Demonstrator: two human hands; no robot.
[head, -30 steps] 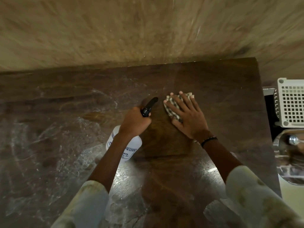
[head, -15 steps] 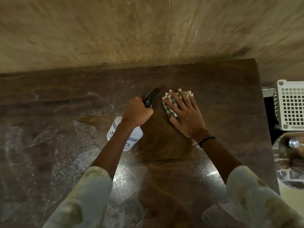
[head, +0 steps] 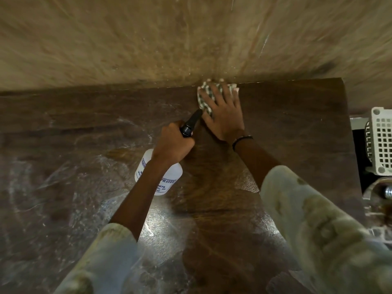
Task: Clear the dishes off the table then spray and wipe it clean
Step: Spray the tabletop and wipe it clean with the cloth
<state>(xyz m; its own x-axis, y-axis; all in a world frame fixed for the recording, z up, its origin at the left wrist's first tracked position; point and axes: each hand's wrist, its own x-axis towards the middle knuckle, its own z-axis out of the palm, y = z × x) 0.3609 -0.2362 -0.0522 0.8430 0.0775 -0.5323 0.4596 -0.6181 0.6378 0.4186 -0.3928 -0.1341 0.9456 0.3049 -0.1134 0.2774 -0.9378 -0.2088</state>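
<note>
The checked cloth (head: 206, 98) lies at the far edge of the dark wooden surface (head: 297, 128), around 12 o'clock, flat under the right hand (head: 222, 115), whose fingers are spread straight and pressing on it. Just beside it, toward 7 o'clock, the left hand (head: 172, 143) is curled round the neck of a white spray bottle (head: 158, 177) (black nozzle pointing at the cloth). The surface shows wet streaks at 9 o'clock. A white perforated basket (head: 381, 141) stands at 3 o'clock.
</note>
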